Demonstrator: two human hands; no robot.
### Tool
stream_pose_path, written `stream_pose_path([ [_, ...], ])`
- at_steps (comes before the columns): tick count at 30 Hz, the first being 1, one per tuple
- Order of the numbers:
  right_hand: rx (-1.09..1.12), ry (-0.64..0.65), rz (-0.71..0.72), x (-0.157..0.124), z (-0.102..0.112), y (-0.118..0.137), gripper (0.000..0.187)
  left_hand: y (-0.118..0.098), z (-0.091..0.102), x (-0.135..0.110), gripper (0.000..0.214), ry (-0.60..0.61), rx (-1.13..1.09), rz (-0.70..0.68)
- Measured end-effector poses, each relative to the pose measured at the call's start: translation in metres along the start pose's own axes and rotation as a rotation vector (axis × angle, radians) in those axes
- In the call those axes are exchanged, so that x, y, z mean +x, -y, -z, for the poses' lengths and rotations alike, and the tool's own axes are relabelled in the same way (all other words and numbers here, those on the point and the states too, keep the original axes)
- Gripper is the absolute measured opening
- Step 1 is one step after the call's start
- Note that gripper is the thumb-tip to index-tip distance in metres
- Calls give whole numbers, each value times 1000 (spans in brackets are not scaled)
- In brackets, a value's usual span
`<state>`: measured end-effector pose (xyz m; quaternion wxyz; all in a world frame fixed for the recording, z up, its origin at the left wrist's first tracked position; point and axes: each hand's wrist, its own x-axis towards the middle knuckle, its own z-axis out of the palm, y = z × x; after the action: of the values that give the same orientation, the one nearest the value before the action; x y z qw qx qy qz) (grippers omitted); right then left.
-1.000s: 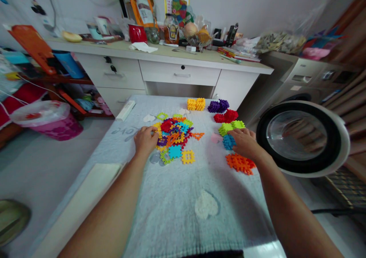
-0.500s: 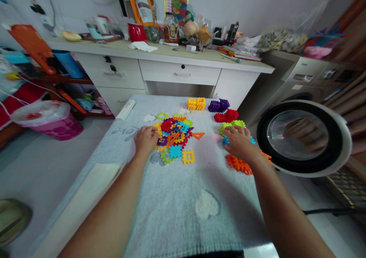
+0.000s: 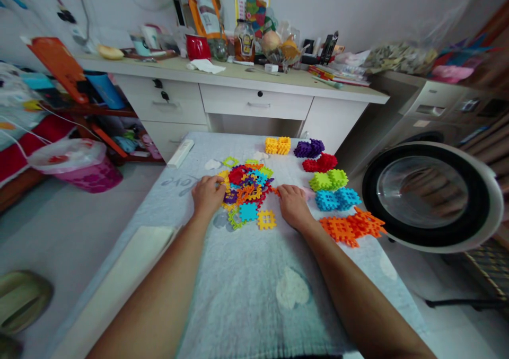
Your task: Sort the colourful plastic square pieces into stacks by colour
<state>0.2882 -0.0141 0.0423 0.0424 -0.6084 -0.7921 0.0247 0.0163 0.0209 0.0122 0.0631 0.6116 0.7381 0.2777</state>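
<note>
A heap of mixed plastic interlocking building pieces [image 3: 247, 186] in several colours lies on the cloth-covered table. At its left edge rests my left hand [image 3: 208, 195], fingers bent together beside yellow pieces; whatever is under the fingertips is hidden. My right hand [image 3: 294, 206] is at the heap's right side, its fingers curled down on an orange triangular piece [image 3: 275, 190] that shows only in part. Nearest me in the heap are a blue square piece [image 3: 248, 212] and a yellow window-like piece [image 3: 266, 220].
Sorted groups line the right side: yellow [image 3: 277, 145], purple [image 3: 309, 148], red [image 3: 320, 163], lime green [image 3: 328, 180], blue [image 3: 338, 199] and orange [image 3: 352, 227] pieces. A white box [image 3: 181, 154] lies at the back left. Beyond stands a cluttered counter [image 3: 234, 78]; at right, an open washing machine door [image 3: 427, 195].
My right hand has moved left from the lime and blue groups to the orange triangular piece beside the heap. My left hand stays at the heap's left edge. The view has shifted slightly.
</note>
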Motion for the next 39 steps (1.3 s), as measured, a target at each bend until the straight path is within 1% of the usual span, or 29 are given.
stream_pose_path([
  [4,-39,15,-42,-3,10,1,36,0,0,1,29,3,4,-15],
  [7,-41,15,-31,-8,21,2,33,1,-1,1,30,4,8,-7],
  [10,-12,17,-15,-17,37,-1,33,2,-2,2,30,5,9,0],
  [14,41,25,29,-41,60,-15,36,1,0,2,31,21,19,11],
  [17,22,14,26,-68,69,-32,36,0,1,2,31,25,19,7],
  [21,-62,-25,-55,-102,68,-60,27,1,0,2,30,13,19,-4],
  [25,-151,-68,-138,-123,63,-78,26,2,-1,2,31,6,16,-11],
  [27,-195,-84,-174,-128,62,-80,27,3,-1,2,32,8,15,-13],
  [31,-255,-135,-253,-131,59,-75,32,4,-1,1,33,8,5,-27],
  [34,-272,-120,-302,-131,58,-72,32,5,-2,1,32,-3,-1,-39],
  [39,-275,-104,-304,-130,58,-71,30,5,-3,1,32,-8,0,-31],
])
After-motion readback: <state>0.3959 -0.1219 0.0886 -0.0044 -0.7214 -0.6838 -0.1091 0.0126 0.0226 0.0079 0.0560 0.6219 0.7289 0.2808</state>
